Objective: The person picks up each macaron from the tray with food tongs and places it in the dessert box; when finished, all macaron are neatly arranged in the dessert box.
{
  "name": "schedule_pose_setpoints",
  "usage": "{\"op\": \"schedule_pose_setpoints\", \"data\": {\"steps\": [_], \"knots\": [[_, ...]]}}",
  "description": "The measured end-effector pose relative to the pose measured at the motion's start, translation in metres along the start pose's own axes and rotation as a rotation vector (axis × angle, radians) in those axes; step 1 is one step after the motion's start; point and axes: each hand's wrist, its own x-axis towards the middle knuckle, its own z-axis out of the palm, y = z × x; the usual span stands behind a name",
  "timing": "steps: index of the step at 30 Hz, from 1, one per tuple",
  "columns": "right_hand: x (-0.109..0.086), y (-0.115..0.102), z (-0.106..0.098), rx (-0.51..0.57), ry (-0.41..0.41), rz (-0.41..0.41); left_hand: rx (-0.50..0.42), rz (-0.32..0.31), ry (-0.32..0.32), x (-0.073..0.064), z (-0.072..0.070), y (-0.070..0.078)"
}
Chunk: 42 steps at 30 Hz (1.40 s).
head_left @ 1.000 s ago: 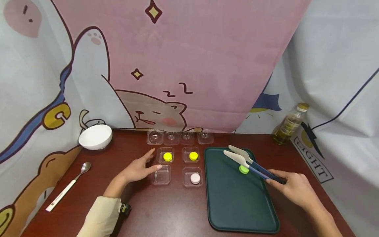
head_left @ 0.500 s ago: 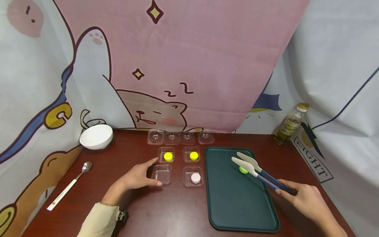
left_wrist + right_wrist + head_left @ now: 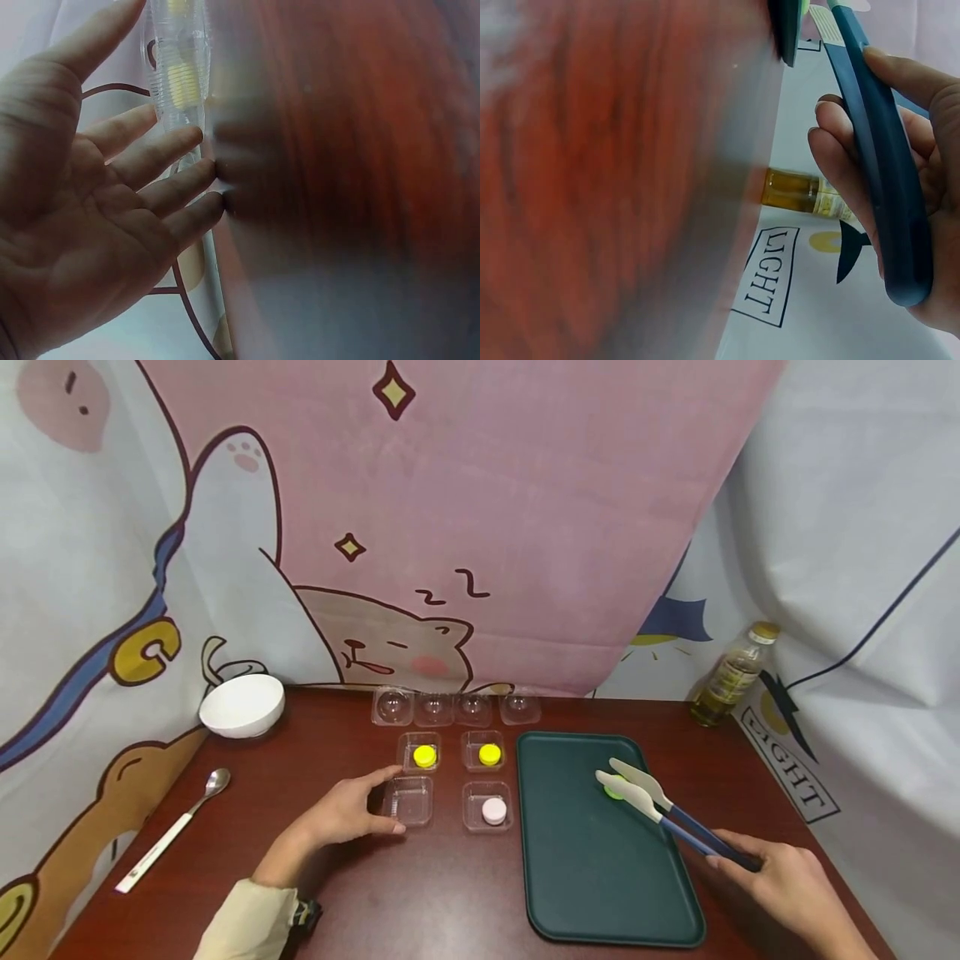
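Left hand: held low by the near-left tub [image 3: 410, 802]; the left hand [image 3: 341, 814] is kept open, thumb and fingers well spread, palm bare in the left wrist view; the thumb is put at the near corner, the index finger at the far one; whether the tub is touched can't be told
Right hand: wrapped round the blue handles of the tongs [image 3: 681, 832]; in the right wrist view the thumb of the right hand [image 3: 783, 878] is laid along one handle, the fingers curled on the other side
Tongs: pointed far-left, cream tips parted over the green macaron [image 3: 612, 793]; contact can't be made out
Tray: the green macaron is partly hidden by the tongs, far half of the dark green tray [image 3: 600, 877]
Writing: LIGHT is printed in a box on the right cloth [image 3: 888, 710], ZZ above the sleeping cat; the bottle [image 3: 731, 681] is labelled too, print too small to be read
Tubs: one yellow macaron [image 3: 424, 756] is held in the far-left tub, another in the far-right; a pale pink one [image 3: 494, 811] in the near-right
Bottle: part-filled with yellowish liquid, yellow-capped
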Motion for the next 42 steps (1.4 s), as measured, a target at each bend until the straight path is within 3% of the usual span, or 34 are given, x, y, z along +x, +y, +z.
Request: {"op": "schedule_pose_setpoints", "data": {"steps": [25,42], "knots": [[0.0004,0.0067,0.0023,-0.033,-0.049,0.018,0.016,0.031,0.026,-0.0026,0.0004,0.0021],[0.0002,0.0092,0.0024,-0.035,-0.05,-0.006,0.003,-0.02,0.013,-0.0005,0.0005,0.0053]]}}
